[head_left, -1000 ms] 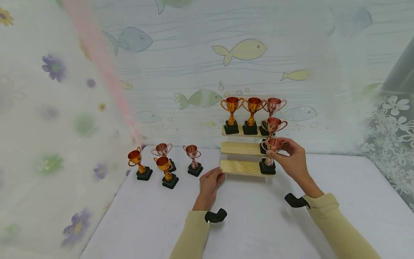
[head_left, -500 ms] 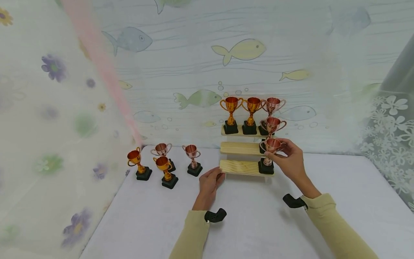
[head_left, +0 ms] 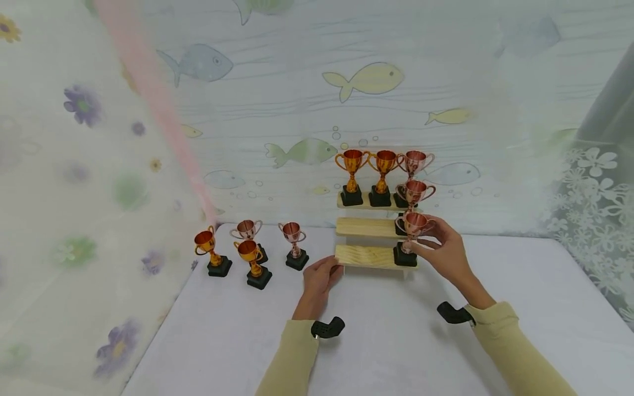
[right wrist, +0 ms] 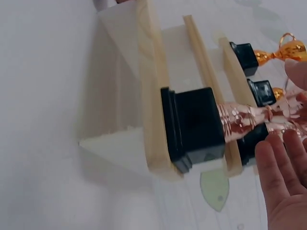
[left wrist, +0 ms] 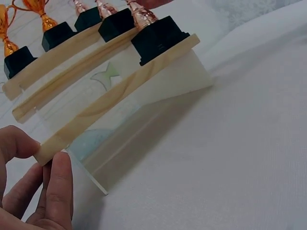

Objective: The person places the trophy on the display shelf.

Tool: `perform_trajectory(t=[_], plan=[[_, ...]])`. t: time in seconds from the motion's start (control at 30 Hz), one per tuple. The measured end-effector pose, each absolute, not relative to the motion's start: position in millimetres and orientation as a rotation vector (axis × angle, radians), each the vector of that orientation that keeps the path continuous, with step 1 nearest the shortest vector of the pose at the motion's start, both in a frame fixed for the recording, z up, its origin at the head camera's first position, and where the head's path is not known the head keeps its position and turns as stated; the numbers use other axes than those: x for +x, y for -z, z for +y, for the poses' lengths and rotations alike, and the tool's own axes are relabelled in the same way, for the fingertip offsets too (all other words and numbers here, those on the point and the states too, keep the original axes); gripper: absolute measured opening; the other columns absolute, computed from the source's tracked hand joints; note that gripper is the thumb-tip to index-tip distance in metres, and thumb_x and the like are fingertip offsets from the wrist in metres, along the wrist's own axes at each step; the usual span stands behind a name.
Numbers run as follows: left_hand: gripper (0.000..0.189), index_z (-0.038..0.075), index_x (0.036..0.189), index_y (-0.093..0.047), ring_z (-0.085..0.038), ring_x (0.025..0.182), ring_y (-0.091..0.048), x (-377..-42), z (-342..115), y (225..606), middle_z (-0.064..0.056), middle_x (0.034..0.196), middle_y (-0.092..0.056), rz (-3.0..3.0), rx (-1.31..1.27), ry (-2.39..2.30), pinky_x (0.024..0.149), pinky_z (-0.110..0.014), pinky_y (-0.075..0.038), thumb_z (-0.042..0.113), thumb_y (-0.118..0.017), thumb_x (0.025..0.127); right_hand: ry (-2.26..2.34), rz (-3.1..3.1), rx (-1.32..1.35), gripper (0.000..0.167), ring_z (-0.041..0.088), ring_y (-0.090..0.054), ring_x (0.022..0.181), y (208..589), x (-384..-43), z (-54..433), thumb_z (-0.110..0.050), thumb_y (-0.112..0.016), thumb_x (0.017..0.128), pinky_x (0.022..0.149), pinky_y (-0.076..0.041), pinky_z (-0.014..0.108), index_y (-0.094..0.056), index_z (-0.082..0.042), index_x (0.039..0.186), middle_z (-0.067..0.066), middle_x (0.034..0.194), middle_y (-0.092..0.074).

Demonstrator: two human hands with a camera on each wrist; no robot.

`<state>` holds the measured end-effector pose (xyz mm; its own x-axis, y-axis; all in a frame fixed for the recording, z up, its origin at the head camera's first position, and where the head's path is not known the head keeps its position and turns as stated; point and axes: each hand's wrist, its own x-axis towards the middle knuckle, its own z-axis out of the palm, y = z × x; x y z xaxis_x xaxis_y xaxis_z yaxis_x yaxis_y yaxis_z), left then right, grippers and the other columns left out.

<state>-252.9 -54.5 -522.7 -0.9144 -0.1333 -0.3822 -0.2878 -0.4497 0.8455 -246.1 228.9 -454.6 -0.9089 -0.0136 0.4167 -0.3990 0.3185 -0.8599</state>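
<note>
At the front left corner of a three-tier wooden display shelf [head_left: 364, 256], my left hand [head_left: 318, 280] pinches the end of the lowest board [left wrist: 103, 103] between thumb and fingers. A rose-gold trophy cup [head_left: 414, 224] stands upright on that board's right end, its black base [right wrist: 196, 124] flat on the wood. My right hand [head_left: 446, 256] is around this trophy, thumb in front near the stem and fingers loosely extended beside it. Directly behind, another rose-gold trophy [head_left: 416, 192] stands on the middle board, its base partly hidden.
Along the top board stand two gold trophies [head_left: 353, 162] and a rose-gold trophy [head_left: 415, 161]. Left of the shelf, two gold trophies [head_left: 250, 252] and two rose-gold trophies [head_left: 293, 234] stand on the white-covered table [head_left: 376, 335]. A fish-patterned curtain [head_left: 277, 93] hangs behind.
My right thumb has shifted down from the front trophy's cup toward its stem, and the grip has loosened. The trophy keeps its place on the board; my left hand stays at the shelf corner.
</note>
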Motion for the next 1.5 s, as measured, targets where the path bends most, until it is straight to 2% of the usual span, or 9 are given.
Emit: perform_trajectory(t=[0.13, 0.27, 0.37, 0.53, 0.7, 0.93, 1.07, 1.2, 1.5], plan=[[0.031, -0.008, 0.121, -0.068, -0.014, 0.085, -0.070, -254, -59, 520, -0.013, 0.098, -0.071, 1.685, -0.595, -2.464, 0.081, -0.026, -0.062, 0.005, -0.070, 0.093, -1.551, -2.301, 0.374, 0.059, -0.001, -0.060, 0.105, 458, -235, 241, -0.002, -0.073, 0.093, 0.086, -0.053, 0.009, -0.047, 0.003, 0.145, 0.020, 0.124, -0.060], [0.022, -0.007, 0.110, -0.072, -0.014, 0.079, -0.070, -254, -66, 516, -0.011, 0.090, -0.072, 1.909, -0.528, -2.366, 0.077, -0.027, -0.063, 0.004, -0.071, 0.091, -1.621, -2.224, 0.252, 0.036, -0.002, -0.062, 0.100, 466, -226, 252, -0.010, -0.052, 0.107, 0.084, -0.053, 0.008, -0.050, 0.007, 0.138, -0.001, 0.115, -0.065], [0.017, -0.003, 0.103, -0.075, -0.013, 0.074, -0.070, -252, -71, 513, -0.011, 0.089, -0.073, 2.134, -0.469, -2.225, 0.072, -0.027, -0.063, 0.009, -0.072, 0.092, -1.745, -2.181, 0.025, 0.038, 0.001, -0.065, 0.092, 474, -224, 255, -0.019, -0.044, 0.110, 0.081, -0.056, 0.011, -0.052, 0.010, 0.134, -0.014, 0.105, -0.065], [0.026, -0.005, 0.111, -0.072, -0.014, 0.075, -0.070, -243, -81, 505, -0.019, 0.100, -0.073, 2.323, -0.351, -2.083, 0.071, -0.027, -0.063, 0.017, -0.066, 0.099, -1.982, -2.308, -0.315, 0.049, 0.004, -0.063, 0.095, 486, -225, 249, -0.025, -0.041, 0.110, 0.082, -0.057, 0.014, -0.044, 0.010, 0.143, 0.011, 0.124, -0.062], [0.034, -0.010, 0.124, -0.064, -0.016, 0.081, -0.071, -235, -91, 493, -0.027, 0.111, -0.069, 2.333, -0.258, -2.126, 0.073, -0.026, -0.063, 0.016, -0.056, 0.104, -2.179, -2.401, -0.373, 0.051, 0.006, -0.062, 0.102, 496, -226, 233, -0.021, -0.038, 0.110, 0.088, -0.057, 0.017, -0.036, 0.010, 0.150, 0.029, 0.146, -0.044], [0.029, -0.006, 0.125, -0.065, -0.021, 0.085, -0.072, -223, -103, 477, -0.028, 0.114, -0.069, 2.389, -0.160, -2.110, 0.073, -0.026, -0.063, 0.012, -0.055, 0.104, -2.317, -2.331, -0.424, 0.053, 0.005, -0.062, 0.100, 501, -225, 220, -0.018, -0.040, 0.108, 0.088, -0.056, 0.015, -0.033, 0.013, 0.151, 0.027, 0.146, -0.045], [0.028, -0.004, 0.125, -0.065, -0.020, 0.086, -0.072, -218, -109, 473, -0.026, 0.115, -0.069, 2.394, -0.168, -2.083, 0.075, -0.027, -0.063, 0.012, -0.055, 0.104, -2.433, -2.223, -0.445, 0.055, 0.003, -0.065, 0.095, 502, -224, 217, -0.013, -0.044, 0.106, 0.089, -0.057, 0.018, -0.030, 0.015, 0.151, 0.016, 0.130, -0.058], [0.028, -0.002, 0.125, -0.066, -0.018, 0.086, -0.071, -214, -112, 471, -0.025, 0.115, -0.070, 2.391, -0.198, -2.064, 0.075, -0.027, -0.063, 0.013, -0.055, 0.104, -2.523, -2.127, -0.486, 0.057, 0.003, -0.065, 0.093, 502, -222, 216, -0.012, -0.045, 0.105, 0.091, -0.057, 0.019, -0.026, 0.013, 0.153, 0.007, 0.120, -0.060], [0.029, -0.001, 0.127, -0.065, -0.019, 0.087, -0.071, -208, -119, 473, -0.026, 0.117, -0.069, 2.403, -0.162, -2.055, 0.077, -0.027, -0.063, 0.013, -0.055, 0.104, -2.629, -1.925, -0.553, 0.057, 0.001, -0.065, 0.092, 504, -219, 217, -0.009, -0.043, 0.106, 0.096, -0.055, 0.019, -0.022, 0.011, 0.156, 0.011, 0.130, -0.054]])
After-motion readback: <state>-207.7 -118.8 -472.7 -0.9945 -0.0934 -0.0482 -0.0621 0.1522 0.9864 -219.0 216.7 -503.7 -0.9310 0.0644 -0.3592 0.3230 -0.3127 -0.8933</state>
